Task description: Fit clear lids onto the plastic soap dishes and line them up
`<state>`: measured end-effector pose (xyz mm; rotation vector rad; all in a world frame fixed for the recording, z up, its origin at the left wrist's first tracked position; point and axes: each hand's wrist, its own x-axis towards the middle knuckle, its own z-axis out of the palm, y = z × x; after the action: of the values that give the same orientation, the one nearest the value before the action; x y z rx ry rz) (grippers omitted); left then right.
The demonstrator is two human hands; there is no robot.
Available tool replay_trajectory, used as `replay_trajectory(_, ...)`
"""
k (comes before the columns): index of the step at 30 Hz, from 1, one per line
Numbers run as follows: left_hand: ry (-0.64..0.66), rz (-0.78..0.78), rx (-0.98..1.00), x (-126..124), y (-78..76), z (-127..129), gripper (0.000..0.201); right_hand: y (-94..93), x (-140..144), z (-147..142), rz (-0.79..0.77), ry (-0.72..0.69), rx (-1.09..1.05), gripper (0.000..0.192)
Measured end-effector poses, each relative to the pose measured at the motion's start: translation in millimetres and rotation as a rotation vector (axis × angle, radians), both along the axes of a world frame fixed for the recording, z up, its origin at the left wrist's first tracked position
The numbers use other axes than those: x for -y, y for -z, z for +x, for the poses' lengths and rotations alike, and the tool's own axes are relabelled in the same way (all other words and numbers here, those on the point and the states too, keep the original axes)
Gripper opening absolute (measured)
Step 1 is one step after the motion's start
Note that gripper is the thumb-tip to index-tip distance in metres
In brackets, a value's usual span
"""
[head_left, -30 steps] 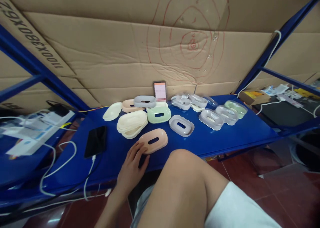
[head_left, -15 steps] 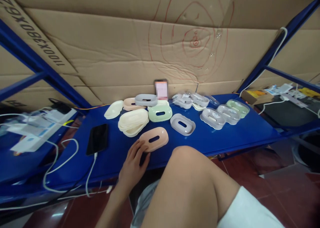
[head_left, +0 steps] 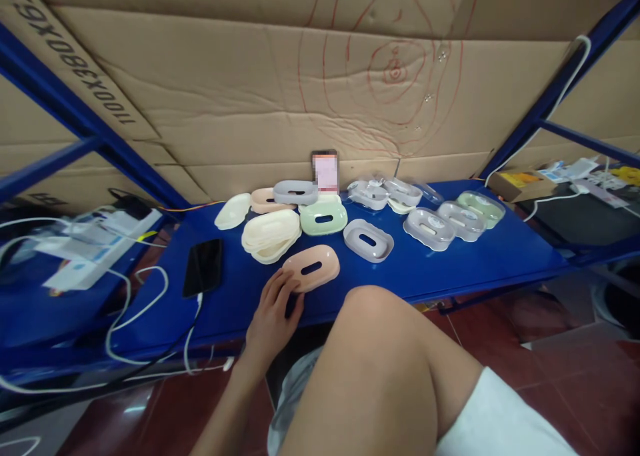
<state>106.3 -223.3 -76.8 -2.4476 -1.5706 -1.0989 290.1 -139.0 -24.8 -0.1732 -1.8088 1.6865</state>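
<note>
In the head view my left hand (head_left: 273,316) lay low in the frame's centre on the blue shelf (head_left: 450,273), fingers loosely spread, tips touching the near end of one pink lid (head_left: 311,268), not gripping it. My right hand was out of view. Beyond I counted one grey lid (head_left: 369,240), one green lid (head_left: 324,217), one cream stack (head_left: 271,235). One phone (head_left: 203,267) lay left.

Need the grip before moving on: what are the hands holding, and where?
The left hand rests its fingers on the near-left end of the peach lid; not lifted. Right hand unseen.
</note>
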Motion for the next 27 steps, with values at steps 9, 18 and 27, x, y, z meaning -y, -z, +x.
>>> replay_trajectory(9, 0.005, 0.014, -0.003, -1.0, 6.0, -3.2, 0.029, 12.6, 7.0, -6.4, -0.049, 0.05, 0.006, 0.044)
replay_trajectory(18, 0.003, 0.0, 0.011, 1.0, 3.3, -1.7, 0.027, 27.2, 17.0, -20.1, -0.09, 0.117, 0.041, 0.034)
replay_trajectory(27, 0.003, 0.049, 0.015, -0.7, 5.0, -0.1, 0.025, 33.2, 43.3, -37.0, -0.137, 0.209, 0.041, 0.034)
